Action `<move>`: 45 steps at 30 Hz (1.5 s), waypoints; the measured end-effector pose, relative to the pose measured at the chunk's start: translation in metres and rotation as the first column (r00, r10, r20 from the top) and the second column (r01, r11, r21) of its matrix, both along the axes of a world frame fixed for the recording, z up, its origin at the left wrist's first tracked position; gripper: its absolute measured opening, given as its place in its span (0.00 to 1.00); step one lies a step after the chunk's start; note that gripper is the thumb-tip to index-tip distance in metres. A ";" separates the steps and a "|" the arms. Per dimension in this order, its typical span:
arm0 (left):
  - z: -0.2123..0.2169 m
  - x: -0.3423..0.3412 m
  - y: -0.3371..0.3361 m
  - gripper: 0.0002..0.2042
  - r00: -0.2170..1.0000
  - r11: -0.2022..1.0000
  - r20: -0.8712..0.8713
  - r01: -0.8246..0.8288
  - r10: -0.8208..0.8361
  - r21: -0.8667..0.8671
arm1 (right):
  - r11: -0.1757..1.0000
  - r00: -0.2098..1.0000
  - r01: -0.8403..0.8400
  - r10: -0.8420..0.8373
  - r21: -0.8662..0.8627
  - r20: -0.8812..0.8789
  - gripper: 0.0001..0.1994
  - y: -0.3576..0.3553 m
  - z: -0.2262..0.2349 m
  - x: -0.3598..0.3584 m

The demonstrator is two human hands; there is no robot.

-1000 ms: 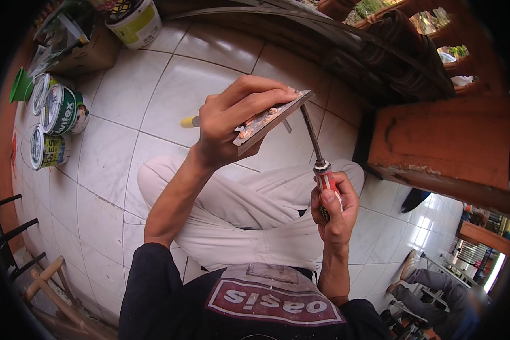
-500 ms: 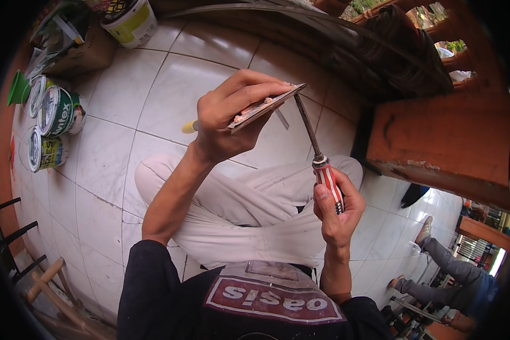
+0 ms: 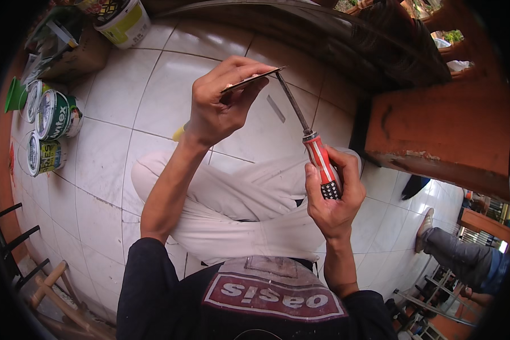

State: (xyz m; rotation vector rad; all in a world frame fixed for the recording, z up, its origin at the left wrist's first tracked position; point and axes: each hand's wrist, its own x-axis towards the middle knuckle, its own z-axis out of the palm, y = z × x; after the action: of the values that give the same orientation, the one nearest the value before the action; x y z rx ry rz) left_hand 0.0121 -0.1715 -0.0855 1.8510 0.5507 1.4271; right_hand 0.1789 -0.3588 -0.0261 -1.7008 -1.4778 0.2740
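My left hand (image 3: 221,102) is closed on a thin flat plate (image 3: 250,79), seen almost edge-on, with its fingers over the top and thumb beneath. My right hand (image 3: 339,195) grips a screwdriver (image 3: 317,156) by its red and white striped handle, which has a dark end with white stars. The dark shaft points away from me, and its tip is at the plate's right end; whether it touches cannot be made out. On the tiles beyond my crossed legs lies a flat grey metal strip (image 3: 276,109). A yellow handle-like piece (image 3: 179,132) shows partly behind my left wrist.
Paint buckets (image 3: 55,116) and a cardboard box (image 3: 76,59) stand on the left, a white and green bucket (image 3: 124,25) at the far left. An orange ledge (image 3: 436,141) is at right. A wooden frame (image 3: 56,289) is lower left; another person's leg (image 3: 456,249) shows lower right.
My left hand has moved slightly farther away and left, turning the plate flatter to my view. The screwdriver has followed up and left, its tip staying at the plate's right end.
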 end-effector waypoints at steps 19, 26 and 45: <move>-0.012 0.003 0.010 0.11 0.998 0.999 -0.048 -0.033 0.032 -0.015 | 0.945 0.769 -0.061 -0.161 -0.321 -0.619 0.11 0.016 0.013 0.004; -0.017 0.001 0.008 0.07 0.981 0.890 0.111 0.189 -0.156 -0.415 | 0.998 0.988 -0.044 0.036 -0.050 -0.149 0.18 0.006 0.015 0.002; -0.025 0.008 0.000 0.16 0.987 0.965 0.004 0.156 -0.158 -0.209 | 0.998 0.999 -0.052 0.051 -0.029 -0.010 0.19 0.008 0.005 -0.013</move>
State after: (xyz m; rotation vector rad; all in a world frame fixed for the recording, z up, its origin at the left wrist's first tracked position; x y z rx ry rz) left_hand 0.0206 -0.1714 -0.1102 1.6977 0.5260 1.2065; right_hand 0.1656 -0.3503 -0.0211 -1.6839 -1.5195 0.3317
